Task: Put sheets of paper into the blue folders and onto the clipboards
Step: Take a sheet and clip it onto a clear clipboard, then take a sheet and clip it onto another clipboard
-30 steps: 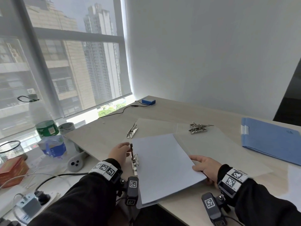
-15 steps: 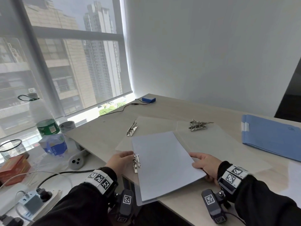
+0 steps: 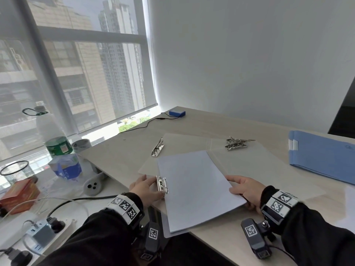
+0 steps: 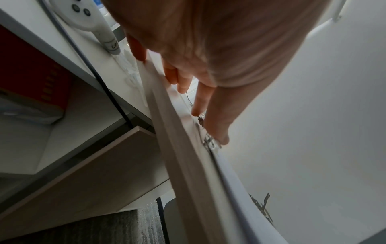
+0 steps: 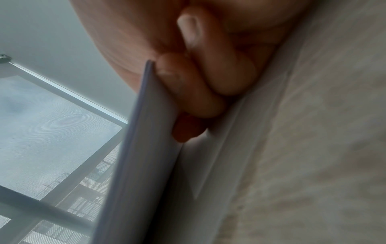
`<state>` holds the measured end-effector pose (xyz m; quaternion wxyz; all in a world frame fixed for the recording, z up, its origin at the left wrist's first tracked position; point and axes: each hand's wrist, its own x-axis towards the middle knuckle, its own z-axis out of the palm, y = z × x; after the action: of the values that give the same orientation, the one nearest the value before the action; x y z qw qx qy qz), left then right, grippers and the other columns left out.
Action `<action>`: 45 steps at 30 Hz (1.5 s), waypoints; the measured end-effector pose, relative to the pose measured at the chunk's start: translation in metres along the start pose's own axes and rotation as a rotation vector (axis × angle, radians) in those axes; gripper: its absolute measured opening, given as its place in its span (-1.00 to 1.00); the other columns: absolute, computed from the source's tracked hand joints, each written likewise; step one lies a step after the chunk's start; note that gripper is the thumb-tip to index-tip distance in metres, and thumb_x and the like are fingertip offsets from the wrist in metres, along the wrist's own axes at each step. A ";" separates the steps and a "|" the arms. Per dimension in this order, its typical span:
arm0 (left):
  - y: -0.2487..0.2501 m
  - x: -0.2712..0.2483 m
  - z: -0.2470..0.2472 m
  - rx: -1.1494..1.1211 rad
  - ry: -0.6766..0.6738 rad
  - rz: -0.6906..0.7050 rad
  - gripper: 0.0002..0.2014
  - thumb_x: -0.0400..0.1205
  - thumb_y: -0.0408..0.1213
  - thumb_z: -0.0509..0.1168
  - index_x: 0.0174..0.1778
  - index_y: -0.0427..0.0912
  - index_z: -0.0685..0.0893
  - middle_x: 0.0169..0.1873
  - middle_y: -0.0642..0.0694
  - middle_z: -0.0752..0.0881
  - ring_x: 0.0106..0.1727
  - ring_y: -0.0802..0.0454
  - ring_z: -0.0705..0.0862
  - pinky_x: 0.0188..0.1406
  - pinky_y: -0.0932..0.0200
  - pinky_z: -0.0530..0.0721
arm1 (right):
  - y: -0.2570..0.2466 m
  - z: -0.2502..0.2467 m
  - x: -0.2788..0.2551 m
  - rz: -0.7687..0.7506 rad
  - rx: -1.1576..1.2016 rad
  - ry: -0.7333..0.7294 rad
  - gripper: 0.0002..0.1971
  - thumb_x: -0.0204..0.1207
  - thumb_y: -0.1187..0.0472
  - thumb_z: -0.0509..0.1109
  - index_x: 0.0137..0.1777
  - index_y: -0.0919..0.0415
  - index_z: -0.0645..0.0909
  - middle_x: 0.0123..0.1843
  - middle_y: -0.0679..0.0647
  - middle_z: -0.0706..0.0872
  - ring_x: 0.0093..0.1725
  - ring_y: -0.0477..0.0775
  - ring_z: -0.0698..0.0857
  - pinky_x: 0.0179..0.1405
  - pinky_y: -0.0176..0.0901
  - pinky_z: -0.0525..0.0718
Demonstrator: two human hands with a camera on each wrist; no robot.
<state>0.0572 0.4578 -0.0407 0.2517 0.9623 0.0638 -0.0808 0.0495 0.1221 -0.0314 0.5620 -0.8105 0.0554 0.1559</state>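
Observation:
A white sheet of paper (image 3: 194, 189) lies on a translucent clipboard (image 3: 169, 234) that juts over the desk's near edge. The clipboard's metal clip (image 3: 162, 184) lies flat on the sheet's left edge. My left hand (image 3: 151, 186) holds the board there, thumb on the clip (image 4: 211, 142) and one finger under the board edge (image 4: 158, 105). My right hand (image 3: 238, 187) grips the right edge of board and sheet (image 5: 144, 118), thumb on top and fingers (image 5: 194, 92) curled underneath. Two more clipboards (image 3: 184, 144) (image 3: 255, 162) lie behind. A blue folder (image 3: 324, 156) lies closed at the right.
A small blue box (image 3: 177, 113) with a black cable sits at the desk's far corner. On the lower shelf to the left stand a bottle (image 3: 57, 143), a mesh cup (image 3: 17, 170), a red box (image 3: 19, 194) and a power strip (image 3: 44, 231). More paper (image 3: 349, 204) shows at the right edge.
A second ago my left hand held the clip's lever raised. The clip is now down on the sheet and my left hand has dropped to the board's edge. My right hand stays put.

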 end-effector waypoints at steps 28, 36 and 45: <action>0.068 -0.062 -0.010 -0.715 0.044 0.252 -0.82 0.60 -0.27 0.35 0.06 0.01 0.77 0.00 0.09 0.79 0.08 0.20 0.70 -0.06 0.38 0.51 | -0.026 0.063 -0.024 0.075 0.105 -0.033 -0.68 0.60 0.10 0.26 0.33 0.13 0.54 -0.29 0.15 0.56 -0.66 -0.06 0.43 -0.72 -0.38 0.29; 0.140 -0.083 0.036 -0.783 -0.212 0.297 -0.85 0.63 -0.28 0.30 -0.03 -0.06 0.79 -0.07 -0.03 0.86 -0.03 0.04 0.78 -0.17 0.16 0.57 | 0.010 -0.025 -0.090 0.036 0.280 0.274 -0.73 0.58 0.06 0.34 0.17 0.19 0.64 -0.39 0.10 0.63 -0.68 -0.05 0.40 -0.65 -0.36 0.20; 0.263 -0.124 0.120 -0.705 -0.491 0.516 -0.85 0.58 -0.28 0.33 -0.05 -0.04 0.79 -0.06 -0.02 0.86 0.00 0.04 0.75 -0.16 0.19 0.61 | 0.070 -0.148 -0.202 0.078 0.369 0.705 -0.81 0.56 0.16 0.32 0.05 0.20 0.72 -0.36 0.12 0.61 -0.57 -0.01 0.38 -0.61 -0.31 0.20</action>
<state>-0.0355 0.1603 0.0042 0.5811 0.7556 -0.2138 -0.2136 -0.1321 -0.0575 0.0167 0.6382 -0.6972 0.3026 -0.1230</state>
